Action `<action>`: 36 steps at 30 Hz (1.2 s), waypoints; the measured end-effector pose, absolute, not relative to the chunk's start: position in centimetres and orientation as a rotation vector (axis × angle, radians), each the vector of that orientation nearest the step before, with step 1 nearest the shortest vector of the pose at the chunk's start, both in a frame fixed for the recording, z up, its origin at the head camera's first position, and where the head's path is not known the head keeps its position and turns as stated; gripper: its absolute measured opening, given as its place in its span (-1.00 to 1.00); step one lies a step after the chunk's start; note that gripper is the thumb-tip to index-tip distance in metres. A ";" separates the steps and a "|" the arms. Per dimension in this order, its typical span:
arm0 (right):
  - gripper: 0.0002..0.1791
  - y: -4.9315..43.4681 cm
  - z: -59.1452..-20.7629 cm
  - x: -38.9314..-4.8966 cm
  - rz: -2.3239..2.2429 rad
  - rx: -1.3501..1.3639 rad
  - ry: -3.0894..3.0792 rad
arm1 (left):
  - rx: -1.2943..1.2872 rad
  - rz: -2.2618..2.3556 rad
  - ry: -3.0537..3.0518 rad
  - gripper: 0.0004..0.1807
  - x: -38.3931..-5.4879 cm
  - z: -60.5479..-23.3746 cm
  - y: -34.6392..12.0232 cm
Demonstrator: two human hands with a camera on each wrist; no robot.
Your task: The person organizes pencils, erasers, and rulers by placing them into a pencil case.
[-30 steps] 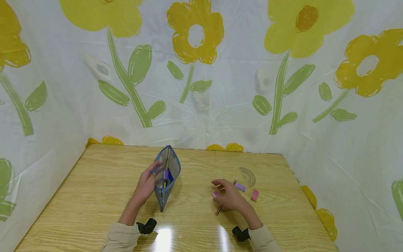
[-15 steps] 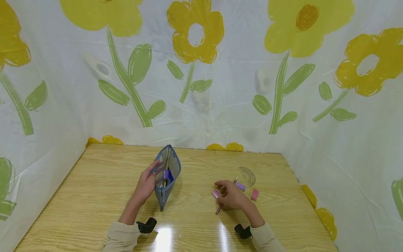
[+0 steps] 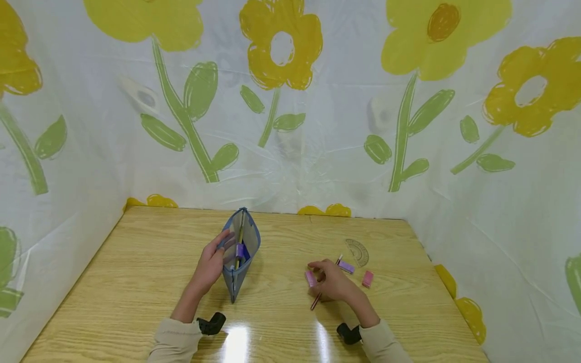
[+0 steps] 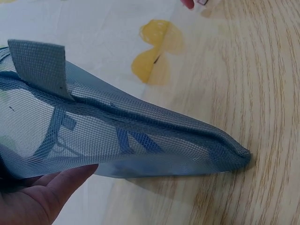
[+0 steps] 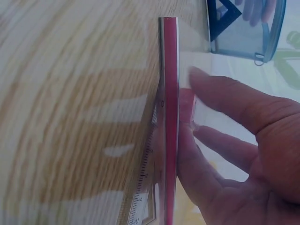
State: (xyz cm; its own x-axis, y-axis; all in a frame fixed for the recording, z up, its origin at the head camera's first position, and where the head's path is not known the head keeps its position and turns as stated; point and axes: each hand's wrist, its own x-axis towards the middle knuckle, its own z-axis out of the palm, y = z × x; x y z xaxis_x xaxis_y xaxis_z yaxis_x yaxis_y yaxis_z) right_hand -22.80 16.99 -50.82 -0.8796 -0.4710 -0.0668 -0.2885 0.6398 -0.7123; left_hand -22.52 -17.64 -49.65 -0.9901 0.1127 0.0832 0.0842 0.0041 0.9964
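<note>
My left hand (image 3: 212, 262) grips the near side of a blue mesh zip pouch (image 3: 233, 288), fingers inside and thumb out of sight behind it. The pouch gapes upward; a yellow pencil (image 3: 241, 237) and a purple block (image 3: 239, 251) lie within. Through the mesh a dark blue triangle (image 5: 228, 13) shows in the right wrist view. My right hand (image 3: 335, 283) hovers low over the table, its bent fingers and thumb on either side of a small pink-lilac eraser-like block (image 3: 310, 279). Beneath that hand runs a dark red pencil (image 5: 171, 70), partly covered in the head view.
Right of the right hand lie a lilac block (image 3: 346, 267), a pink block (image 3: 367, 279) and a clear protractor (image 3: 361, 252). A clear scale with markings (image 5: 140, 187) lies beside the pencil. Flower-printed sheeting (image 3: 299, 166) walls the wooden table (image 3: 159, 252) on three sides.
The right hand shifts slightly right, then lowers with its fingers closer about the pink-lilac block. That block turns a little. The left hand and pouch stay in place.
</note>
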 end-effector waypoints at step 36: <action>-0.51 16.4 -51.8 -23.0 -1.309 -0.452 2.669 | 0.213 2.215 2.183 -0.39 -22.4 -49.5 -17.7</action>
